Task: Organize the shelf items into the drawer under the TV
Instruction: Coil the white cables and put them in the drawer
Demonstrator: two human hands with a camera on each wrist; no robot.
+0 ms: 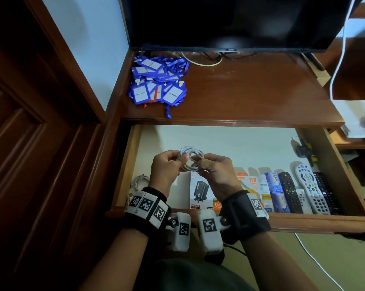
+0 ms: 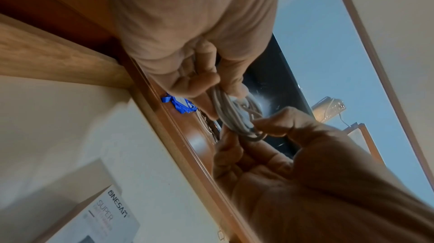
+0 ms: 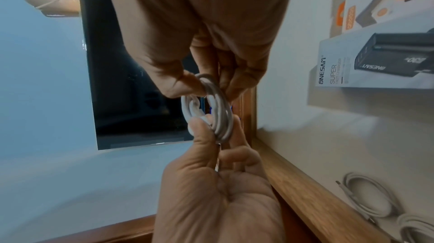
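Observation:
A coiled white cable (image 1: 191, 157) hangs above the open drawer (image 1: 303, 222), held between both hands. My left hand (image 1: 178, 162) pinches the coil's left side and my right hand (image 1: 200, 164) pinches its right side. In the left wrist view, the left hand (image 2: 218, 87) grips the cable (image 2: 234, 115) from above. In the right wrist view, the right hand (image 3: 211, 87) pinches the top of the coil (image 3: 217, 115) while the other hand (image 3: 211, 135) holds its lower end. A pile of blue lanyard badges (image 1: 156, 80) lies on the shelf (image 1: 250, 91) under the TV (image 1: 229, 22).
In the drawer, another coiled white cable (image 1: 139, 182) lies at the left. A charger box (image 1: 200, 192), orange and blue boxes (image 1: 250, 185) and several remotes (image 1: 309, 190) line its front. A wooden door stands at the left. A white cord (image 1: 318, 263) trails on the floor.

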